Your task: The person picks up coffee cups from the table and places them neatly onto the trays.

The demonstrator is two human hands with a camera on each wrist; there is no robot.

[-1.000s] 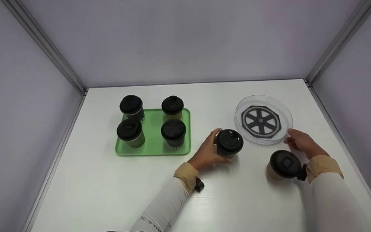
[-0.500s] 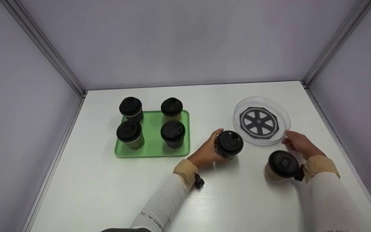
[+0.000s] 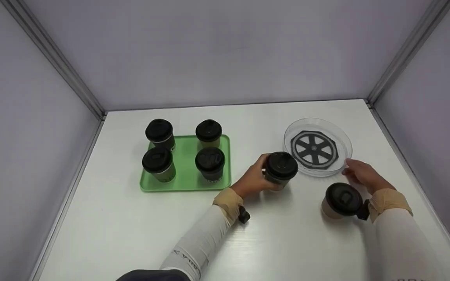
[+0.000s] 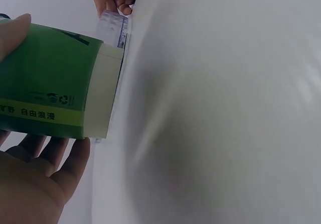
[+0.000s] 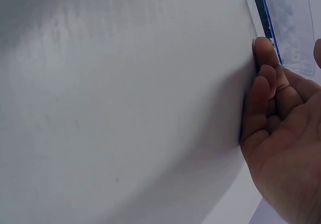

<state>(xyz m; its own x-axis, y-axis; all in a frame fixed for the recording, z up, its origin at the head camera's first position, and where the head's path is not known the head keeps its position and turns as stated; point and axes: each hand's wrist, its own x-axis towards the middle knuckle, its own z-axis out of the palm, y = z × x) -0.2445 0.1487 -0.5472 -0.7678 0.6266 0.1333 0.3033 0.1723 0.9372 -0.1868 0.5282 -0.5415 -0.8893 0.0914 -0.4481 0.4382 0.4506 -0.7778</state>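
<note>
Head view: the left hand (image 3: 254, 179) is gripping a green paper cup with a black domed lid (image 3: 280, 171), its thumb and fingers curling round opposite sides of the wall. Compared with half a second ago, this cup is sitting a little farther forward and closer to the round clear plastic dish with a black-and-white wheel pattern (image 3: 345, 146). Its base is showing near the white tabletop (image 3: 111, 226) in the left wrist view; it seems to be hovering just above, though contact is hard to tell. For the work in hand, that shift is probably bringing the cup towards the dish, but it is still standing outside the rim, on the near left side.

Meanwhile the right hand (image 3: 365, 175) is staying at the dish's near right edge, its fingers bending and apparently pinching the rim between thumb and forefinger. That grip is likely steadying the dish, which is lying on the tabletop and hardly moving.

Just beside the right wrist, a tan paper cup with a black lid (image 3: 340, 202) is standing upright, untouched by the fingers. Off to the left, four other black-lidded cups (image 3: 210, 160) are standing on a rectangular green tray (image 3: 187, 166), remaining in place.
</note>
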